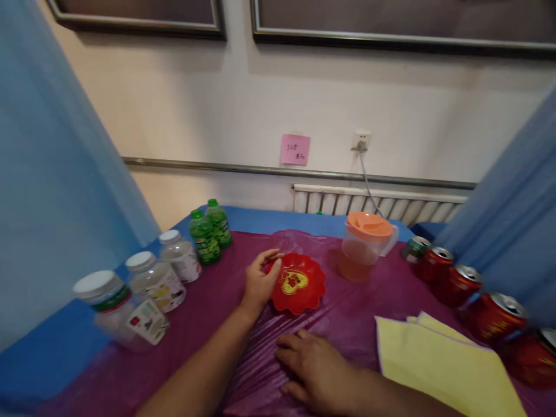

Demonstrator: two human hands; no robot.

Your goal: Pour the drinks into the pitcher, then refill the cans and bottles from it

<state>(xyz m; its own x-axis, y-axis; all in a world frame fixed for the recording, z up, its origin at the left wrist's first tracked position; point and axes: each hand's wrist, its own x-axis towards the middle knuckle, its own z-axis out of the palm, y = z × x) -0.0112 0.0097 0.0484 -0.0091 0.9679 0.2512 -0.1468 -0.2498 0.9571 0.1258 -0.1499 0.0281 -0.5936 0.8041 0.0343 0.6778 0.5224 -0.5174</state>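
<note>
A red scalloped plate [310, 289] with a yellow printed design sits on the purple plastic table cover [243, 341]. My left hand [258, 282] is at the plate's left edge, with thumb and fingers closed around the rim; part of the grip is hidden. Nearer to me, my right hand [319, 368] lies palm down on the wrinkled cover, its fingers somewhat apart and nothing in them. A clear jug [358, 249] with an orange lid stands behind the plate to the right. To the right of my right hand is a folded yellow cloth [438, 365].
Along the left stand white-lidded jars [158, 284] and two green bottles [206, 240]. Several drink cans [460, 286] line the right side. Blue curtains [73, 145] flank the table. Behind it are a radiator [399, 205] and a wall socket [361, 140] with a cord.
</note>
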